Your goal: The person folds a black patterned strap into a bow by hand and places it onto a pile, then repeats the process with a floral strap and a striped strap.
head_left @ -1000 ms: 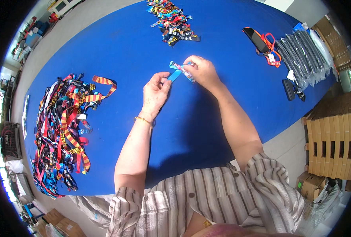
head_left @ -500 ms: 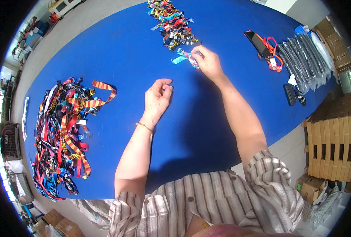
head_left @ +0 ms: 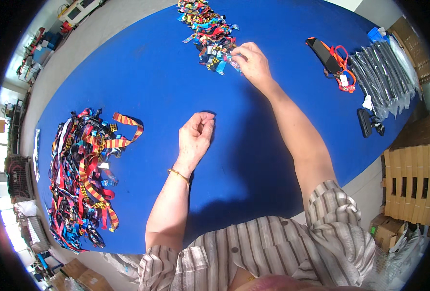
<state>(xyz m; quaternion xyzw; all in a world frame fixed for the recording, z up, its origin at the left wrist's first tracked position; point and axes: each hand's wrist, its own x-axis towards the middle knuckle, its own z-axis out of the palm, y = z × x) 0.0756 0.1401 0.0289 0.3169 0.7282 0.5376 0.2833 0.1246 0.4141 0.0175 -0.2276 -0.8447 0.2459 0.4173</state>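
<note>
My right hand (head_left: 253,64) is at the near end of a long row of folded, colourful patterned ribbon straps (head_left: 207,31). Its thumb and fingertips pinch a small folded ribbon strap (head_left: 235,66), partly hidden by the fingers, against the row. Nearer to me, my left hand (head_left: 196,134) hovers over the blue table with its fingers curled in and the thumb against them; nothing shows in it. To its left lies a big heap of loose ribbon straps (head_left: 79,179) in many prints, one red-and-yellow striped strap (head_left: 127,141) looping out toward the hand.
The blue table (head_left: 152,72) bears a black phone-like object (head_left: 322,54) with an orange strap at the right. Beside it are dark flat packs in clear plastic (head_left: 382,80) and a small black item (head_left: 365,122). Cardboard boxes (head_left: 411,182) stand beyond the table's right edge.
My right hand has moved slightly up and left, bringing the folded ribbon strap against the near end of the row. My left hand stays curled in nearly the same place.
</note>
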